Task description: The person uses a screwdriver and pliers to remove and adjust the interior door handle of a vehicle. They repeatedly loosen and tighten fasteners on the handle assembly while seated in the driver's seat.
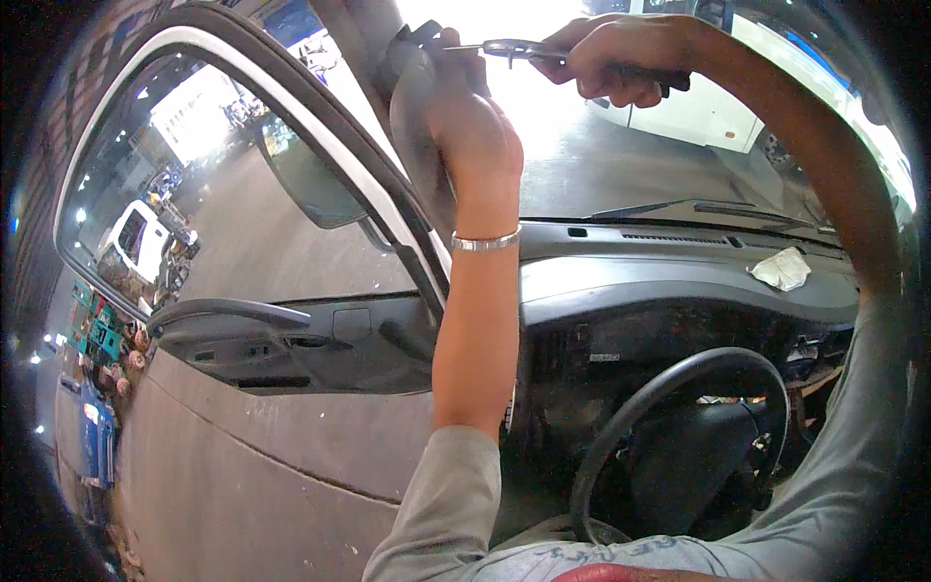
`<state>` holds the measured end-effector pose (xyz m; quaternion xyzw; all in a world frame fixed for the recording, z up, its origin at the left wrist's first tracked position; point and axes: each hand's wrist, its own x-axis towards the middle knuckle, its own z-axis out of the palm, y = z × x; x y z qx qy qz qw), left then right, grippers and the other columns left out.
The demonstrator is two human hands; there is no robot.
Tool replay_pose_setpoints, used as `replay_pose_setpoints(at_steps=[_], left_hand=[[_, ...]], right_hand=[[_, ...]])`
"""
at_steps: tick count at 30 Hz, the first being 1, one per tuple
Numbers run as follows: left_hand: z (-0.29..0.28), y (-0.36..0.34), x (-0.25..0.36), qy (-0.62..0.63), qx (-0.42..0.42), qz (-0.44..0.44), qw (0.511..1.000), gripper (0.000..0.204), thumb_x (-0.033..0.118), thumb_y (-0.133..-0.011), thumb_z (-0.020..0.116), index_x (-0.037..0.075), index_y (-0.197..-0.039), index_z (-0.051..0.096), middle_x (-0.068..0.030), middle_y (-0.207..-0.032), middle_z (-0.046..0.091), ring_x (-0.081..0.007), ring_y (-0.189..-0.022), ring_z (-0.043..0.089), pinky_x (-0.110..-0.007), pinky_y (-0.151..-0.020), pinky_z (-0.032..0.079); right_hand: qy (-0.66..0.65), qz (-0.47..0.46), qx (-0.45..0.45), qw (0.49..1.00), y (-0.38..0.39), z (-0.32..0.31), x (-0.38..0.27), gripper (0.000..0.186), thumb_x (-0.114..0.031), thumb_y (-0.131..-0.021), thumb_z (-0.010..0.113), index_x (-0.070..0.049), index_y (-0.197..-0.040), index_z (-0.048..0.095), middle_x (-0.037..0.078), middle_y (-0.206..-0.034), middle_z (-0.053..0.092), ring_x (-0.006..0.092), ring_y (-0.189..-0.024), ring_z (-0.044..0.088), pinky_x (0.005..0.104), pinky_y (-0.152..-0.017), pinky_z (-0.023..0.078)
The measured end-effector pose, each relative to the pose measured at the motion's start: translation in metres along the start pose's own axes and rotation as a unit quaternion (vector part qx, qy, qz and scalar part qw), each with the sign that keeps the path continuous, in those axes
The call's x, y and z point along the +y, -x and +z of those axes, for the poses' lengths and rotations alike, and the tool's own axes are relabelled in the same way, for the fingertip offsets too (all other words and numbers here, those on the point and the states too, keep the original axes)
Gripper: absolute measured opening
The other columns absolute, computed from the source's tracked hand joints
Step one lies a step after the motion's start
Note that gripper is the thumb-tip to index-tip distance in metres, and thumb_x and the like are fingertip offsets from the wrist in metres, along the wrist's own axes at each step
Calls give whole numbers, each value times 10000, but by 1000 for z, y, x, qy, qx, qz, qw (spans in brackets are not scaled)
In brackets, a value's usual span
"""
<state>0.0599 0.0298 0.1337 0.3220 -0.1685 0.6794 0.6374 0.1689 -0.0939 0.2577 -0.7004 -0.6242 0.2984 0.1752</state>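
Near the top of the view, my left hand [477, 126] is raised against the dark windscreen pillar, its fingers closed about a grey grab handle [412, 102]. A metal bracelet circles that wrist. Farther right, my right hand [630, 60] is wrapped round a pair of pliers [514, 47] with dark handles. The grey head of the pliers points left toward my left fingertips, and a thin metal piece runs between them. Glare and my fingers hide exactly what the tip touches.
A black steering wheel [669, 378] stands below my right arm, in front of the dashboard [621, 281]. A crumpled white cloth or paper [781, 269] lies on the dashboard. At left the cab door [291, 344] stands open, with a mirror [310, 179] beyond its window. A white vehicle [698, 116] is outside.
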Motion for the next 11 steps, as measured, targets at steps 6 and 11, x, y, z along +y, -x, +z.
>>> replay_pose_setpoints(at_steps=[6, 11], left_hand=[[10, 1, 0, 24, 26, -17, 999, 157, 28, -986, 596, 35, -1142, 616, -46, -1158, 649, -140, -986, 633, -239, -876, 538], [11, -5, 0, 22, 25, 4, 999, 128, 33, -1003, 577, 31, -1126, 612, -48, -1148, 646, -129, -1035, 607, -246, -915, 528]], right_hand=[[-165, 150, -287, 932, -28, -53, 2, 332, -417, -877, 630, -146, -1018, 501, 3, -673, 530, 215, -555, 531, 381, -447, 407], [-206, 39, -176, 962, -8, -21, 15, 225, -213, -787, 557, -167, -965, 428, -32, -592, 334, 45, -415, 279, 224, -331, 214]])
